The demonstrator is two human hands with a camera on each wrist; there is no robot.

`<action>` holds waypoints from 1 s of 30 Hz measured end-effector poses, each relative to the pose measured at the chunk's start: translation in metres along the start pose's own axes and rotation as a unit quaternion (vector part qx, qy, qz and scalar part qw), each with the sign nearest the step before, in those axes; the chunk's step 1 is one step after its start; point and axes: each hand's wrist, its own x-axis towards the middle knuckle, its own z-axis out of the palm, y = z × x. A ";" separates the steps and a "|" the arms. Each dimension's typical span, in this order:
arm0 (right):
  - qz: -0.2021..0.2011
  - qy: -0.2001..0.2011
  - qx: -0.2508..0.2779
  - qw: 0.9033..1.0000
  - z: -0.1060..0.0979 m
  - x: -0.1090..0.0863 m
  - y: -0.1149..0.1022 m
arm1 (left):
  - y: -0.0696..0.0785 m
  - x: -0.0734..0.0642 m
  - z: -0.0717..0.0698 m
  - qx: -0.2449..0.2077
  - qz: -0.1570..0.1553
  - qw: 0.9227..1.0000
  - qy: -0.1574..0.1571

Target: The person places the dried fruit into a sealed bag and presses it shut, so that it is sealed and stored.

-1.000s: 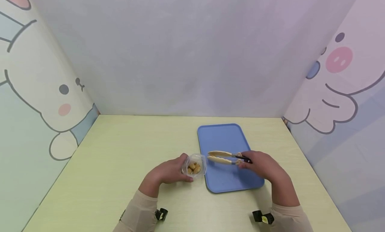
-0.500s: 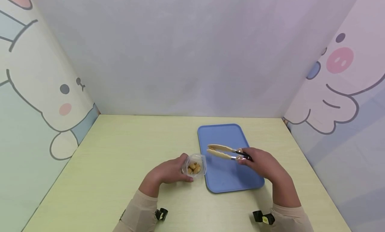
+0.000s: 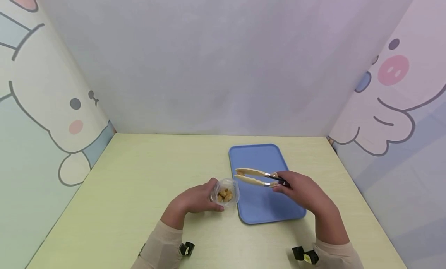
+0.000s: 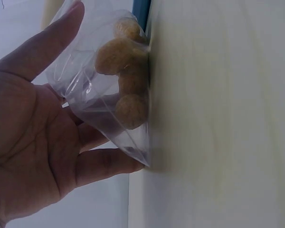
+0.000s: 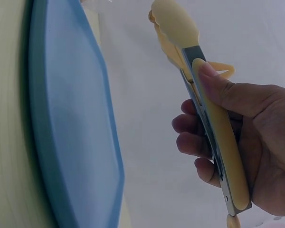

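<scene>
My left hand [image 3: 196, 197] holds a clear plastic bag [image 3: 235, 188] upright on the table, thumb on one side and fingers on the other. The bag's mouth is open, and several golden-brown lumps [image 4: 132, 110] lie in its bottom. My right hand [image 3: 304, 189] grips a pair of tongs [image 5: 223, 156] by the handles, thumb on one arm and fingers curled round the other. Their cream scalloped tips are slightly parted above the tray's left side and point towards the bag. A small brown piece [image 5: 152, 17] shows between the tips, mostly hidden by them.
A blue tray [image 3: 259, 156] lies on the pale wooden table [image 3: 167, 160], beside the bag and under the tongs. A grey wall [image 3: 223, 67] closes off the back, and side walls with cartoon animals stand left and right.
My right hand first lifted the tongs a little away from the bag's level, then shifted them left towards the bag. My left hand and the bag have stayed in place.
</scene>
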 end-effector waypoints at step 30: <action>-0.067 -0.013 -0.028 0.997 0.011 0.004 -0.030 | -0.002 0.000 0.000 -0.011 0.010 1.000 0.002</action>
